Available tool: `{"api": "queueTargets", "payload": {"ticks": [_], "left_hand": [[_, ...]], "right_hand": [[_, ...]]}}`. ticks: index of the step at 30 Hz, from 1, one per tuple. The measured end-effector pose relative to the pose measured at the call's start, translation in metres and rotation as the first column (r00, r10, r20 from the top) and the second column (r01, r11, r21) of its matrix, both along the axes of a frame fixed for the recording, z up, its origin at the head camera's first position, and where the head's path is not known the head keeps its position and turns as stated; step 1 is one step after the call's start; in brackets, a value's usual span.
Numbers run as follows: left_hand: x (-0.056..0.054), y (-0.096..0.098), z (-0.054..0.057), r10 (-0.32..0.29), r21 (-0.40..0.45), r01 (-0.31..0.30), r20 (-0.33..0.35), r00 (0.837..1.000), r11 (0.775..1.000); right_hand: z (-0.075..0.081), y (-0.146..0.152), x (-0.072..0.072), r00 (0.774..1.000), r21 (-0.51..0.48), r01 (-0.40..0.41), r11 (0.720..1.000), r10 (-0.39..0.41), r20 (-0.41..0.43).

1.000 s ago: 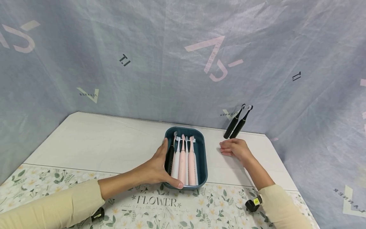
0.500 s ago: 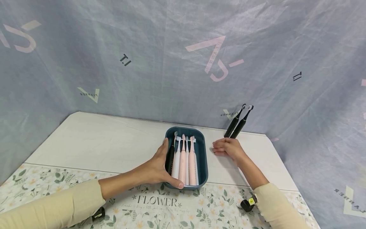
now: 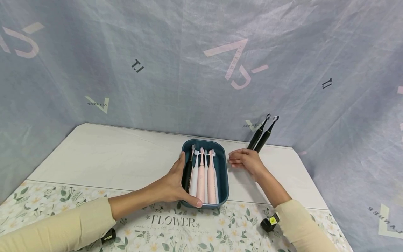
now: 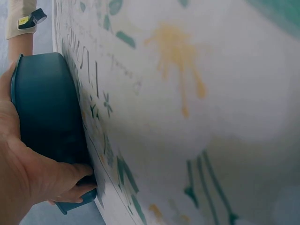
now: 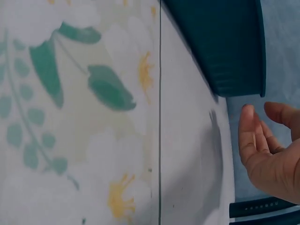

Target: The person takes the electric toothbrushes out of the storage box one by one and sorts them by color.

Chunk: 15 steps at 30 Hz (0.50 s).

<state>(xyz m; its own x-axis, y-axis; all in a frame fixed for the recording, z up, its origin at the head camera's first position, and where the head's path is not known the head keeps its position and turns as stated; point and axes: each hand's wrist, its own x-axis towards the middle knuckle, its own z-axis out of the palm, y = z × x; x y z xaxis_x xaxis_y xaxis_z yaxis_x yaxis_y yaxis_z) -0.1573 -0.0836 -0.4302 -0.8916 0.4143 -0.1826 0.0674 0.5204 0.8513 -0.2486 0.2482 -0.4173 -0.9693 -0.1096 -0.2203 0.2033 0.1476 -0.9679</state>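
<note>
A dark teal plastic bin (image 3: 223, 178) lies on the table with several electric toothbrushes inside: a black toothbrush (image 3: 188, 176) at the left, pink toothbrushes (image 3: 200, 183) and white ones between and beside them. My left hand (image 3: 171, 185) grips the bin's left side, its thumb along the near rim; in the left wrist view its fingers press the bin's outer wall (image 4: 49, 103). My right hand (image 3: 247, 162) holds nothing, fingers loosely bent, with fingertips close to the bin's right wall. Behind that hand, two black electric toothbrushes (image 3: 266, 138) stand side by side, their lower ends hidden.
A blue-grey printed curtain (image 3: 157, 70) closes off the back and sides. The table cover is white behind (image 3: 126, 157) and floral in front (image 3: 233, 227). A black wrist camera (image 3: 269, 224) hangs below the right sleeve.
My right hand has moved left from near the two black toothbrushes toward the bin's right side, now covering their lower ends. My left hand and the bin have stayed in place.
</note>
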Motion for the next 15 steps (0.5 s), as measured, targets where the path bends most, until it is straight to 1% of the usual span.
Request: {"api": "queueTargets", "payload": {"ticks": [8, 15], "left_hand": [[0.001, 0.0, 0.001, -0.001, 0.007, 0.001, 0.003, 1.0, 1.0], [0.001, 0.0, 0.001, 0.0, 0.013, 0.0, 0.0, 1.0, 1.0]], "right_hand": [[0.006, -0.007, 0.002, 1.0, -0.037, 0.001, 0.999, -0.001, -0.006], [0.019, -0.009, 0.003, 0.999, -0.082, -0.008, 0.997, 0.005, -0.036]]}}
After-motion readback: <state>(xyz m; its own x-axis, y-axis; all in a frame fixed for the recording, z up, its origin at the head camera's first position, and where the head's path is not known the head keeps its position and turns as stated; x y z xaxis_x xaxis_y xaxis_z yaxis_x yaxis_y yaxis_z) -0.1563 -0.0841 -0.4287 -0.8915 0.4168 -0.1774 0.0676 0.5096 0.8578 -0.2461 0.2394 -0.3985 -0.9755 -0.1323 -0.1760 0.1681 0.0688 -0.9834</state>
